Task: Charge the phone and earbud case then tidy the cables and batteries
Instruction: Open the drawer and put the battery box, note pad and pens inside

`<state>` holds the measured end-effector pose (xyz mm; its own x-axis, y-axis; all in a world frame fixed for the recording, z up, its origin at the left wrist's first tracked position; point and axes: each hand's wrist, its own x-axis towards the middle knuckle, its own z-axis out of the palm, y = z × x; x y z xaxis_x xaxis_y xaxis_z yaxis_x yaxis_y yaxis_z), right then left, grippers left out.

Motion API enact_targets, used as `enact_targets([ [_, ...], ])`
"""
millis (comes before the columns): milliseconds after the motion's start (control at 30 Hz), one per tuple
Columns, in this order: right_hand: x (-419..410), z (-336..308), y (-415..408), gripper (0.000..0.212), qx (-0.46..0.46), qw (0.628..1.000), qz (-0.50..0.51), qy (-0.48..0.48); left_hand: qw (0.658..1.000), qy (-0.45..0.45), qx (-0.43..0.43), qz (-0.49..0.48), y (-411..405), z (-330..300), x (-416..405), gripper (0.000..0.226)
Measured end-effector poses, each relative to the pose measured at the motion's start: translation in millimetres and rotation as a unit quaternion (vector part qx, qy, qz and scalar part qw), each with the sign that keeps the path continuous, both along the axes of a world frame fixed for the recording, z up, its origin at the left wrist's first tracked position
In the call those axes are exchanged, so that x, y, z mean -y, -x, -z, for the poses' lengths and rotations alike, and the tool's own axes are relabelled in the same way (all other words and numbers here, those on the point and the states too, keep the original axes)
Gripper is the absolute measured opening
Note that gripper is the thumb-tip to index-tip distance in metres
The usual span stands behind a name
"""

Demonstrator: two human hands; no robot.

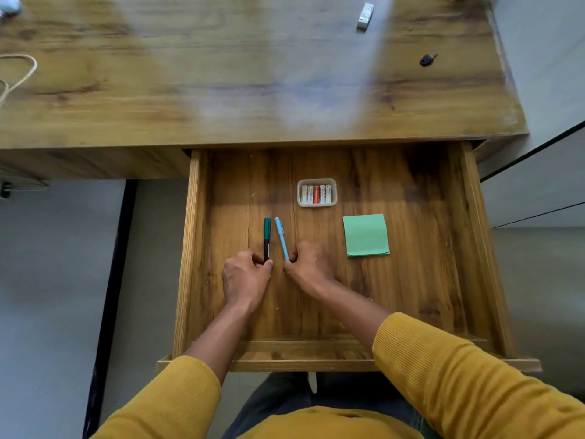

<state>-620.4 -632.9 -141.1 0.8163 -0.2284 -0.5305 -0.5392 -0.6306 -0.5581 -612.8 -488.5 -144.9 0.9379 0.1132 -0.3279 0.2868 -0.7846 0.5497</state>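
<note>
An open wooden drawer [411,305] holds a small clear tray [317,181] with several batteries [316,194], white ones and one orange. My left hand [245,277] pinches the near end of a green-capped black marker [267,237]. My right hand [308,264] pinches the near end of a light blue pen [281,236]. Both pens lie on the drawer floor, pointing away from me. A beige cable [22,74] loops at the desk's left edge. No phone or earbud case can be made out.
A green sticky-note pad [366,235] lies in the drawer to the right of my hands. On the desk top [221,90] are a small silver block [365,15] and a dark key-like object [427,59] at the right. A grey object [8,6] sits at the far left corner.
</note>
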Motion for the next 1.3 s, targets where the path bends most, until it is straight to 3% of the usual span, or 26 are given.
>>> enact_targets([
  [367,-8,4,-2,0.012,0.021,1.000,-0.007,-0.012,0.999,0.013,-0.006,-0.040,-1,-2,-3,0.018],
  [633,20,-23,-9,0.017,0.104,0.994,0.001,0.015,0.998,0.016,0.056,-0.018,-15,-31,9,0.019],
  [1000,130,-89,-77,0.014,0.256,0.959,0.059,0.109,0.971,0.097,0.185,0.115,-106,-93,125,0.030],
  [1300,234,-117,-167,0.016,0.311,0.932,0.099,0.156,0.945,0.068,0.257,0.190,-208,-127,223,0.020],
])
